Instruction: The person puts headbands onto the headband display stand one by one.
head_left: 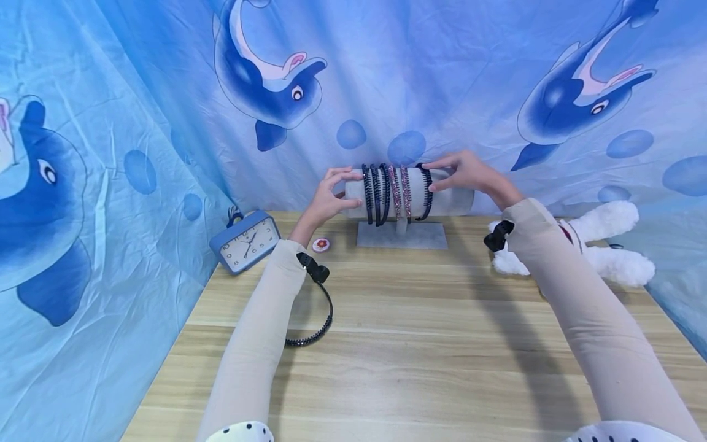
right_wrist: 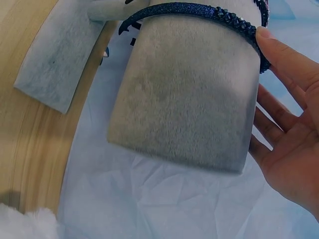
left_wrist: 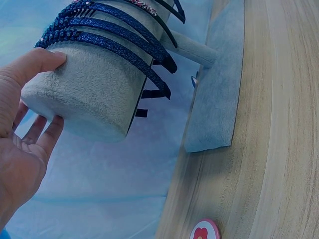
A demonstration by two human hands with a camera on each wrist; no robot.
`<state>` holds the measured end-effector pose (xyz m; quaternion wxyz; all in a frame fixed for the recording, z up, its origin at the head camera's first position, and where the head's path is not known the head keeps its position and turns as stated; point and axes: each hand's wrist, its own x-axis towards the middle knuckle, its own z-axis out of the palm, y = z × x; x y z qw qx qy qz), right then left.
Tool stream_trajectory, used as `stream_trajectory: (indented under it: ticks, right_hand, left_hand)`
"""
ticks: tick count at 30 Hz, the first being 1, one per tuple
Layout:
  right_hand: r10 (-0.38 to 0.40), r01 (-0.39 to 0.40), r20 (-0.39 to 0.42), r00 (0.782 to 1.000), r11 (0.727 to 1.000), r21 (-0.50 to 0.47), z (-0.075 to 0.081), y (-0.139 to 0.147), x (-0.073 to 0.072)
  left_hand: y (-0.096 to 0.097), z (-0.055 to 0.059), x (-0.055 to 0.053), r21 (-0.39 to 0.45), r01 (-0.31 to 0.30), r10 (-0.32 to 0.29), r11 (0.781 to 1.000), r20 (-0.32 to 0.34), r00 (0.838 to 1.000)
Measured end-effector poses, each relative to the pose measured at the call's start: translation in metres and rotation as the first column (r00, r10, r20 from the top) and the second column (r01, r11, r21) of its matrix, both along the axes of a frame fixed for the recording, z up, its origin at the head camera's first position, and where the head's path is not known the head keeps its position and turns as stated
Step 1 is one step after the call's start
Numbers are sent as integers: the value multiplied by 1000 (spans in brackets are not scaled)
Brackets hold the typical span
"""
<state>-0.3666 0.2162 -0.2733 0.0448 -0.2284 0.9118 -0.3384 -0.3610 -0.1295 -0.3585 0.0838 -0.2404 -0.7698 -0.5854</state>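
A grey plush headband display stand (head_left: 455, 201) stands at the back of the table, its roll bearing several hair bands. At the roll's left end, my left hand (head_left: 323, 201) grips it between thumb and fingers, beside the dark blue headbands (left_wrist: 122, 47). My right hand (head_left: 468, 174) pinches the rightmost dark beaded headband (right_wrist: 189, 9), with the thumb on its beaded part in the right wrist view. Two pink-beaded headbands (head_left: 407, 196) sit mid-roll. Below my left forearm, which partly covers it, a black headband (head_left: 323, 331) lies on the table.
A blue alarm clock (head_left: 248, 241) stands at the table's back left, near a round flower badge (head_left: 320, 245). White plush (head_left: 621, 264) lies at the right, partly behind my right sleeve. Blue dolphin-print cloth (head_left: 375, 73) hangs behind the wooden table (head_left: 397, 344).
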Motion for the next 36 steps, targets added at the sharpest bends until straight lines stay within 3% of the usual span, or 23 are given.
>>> stream_trajectory:
  ticks: [36]
  right_hand:
    - [43, -44, -10, 999, 998, -38, -4, -16, -1]
  left_hand:
    - [0, 0, -1, -10, -10, 10, 1000, 8, 1000]
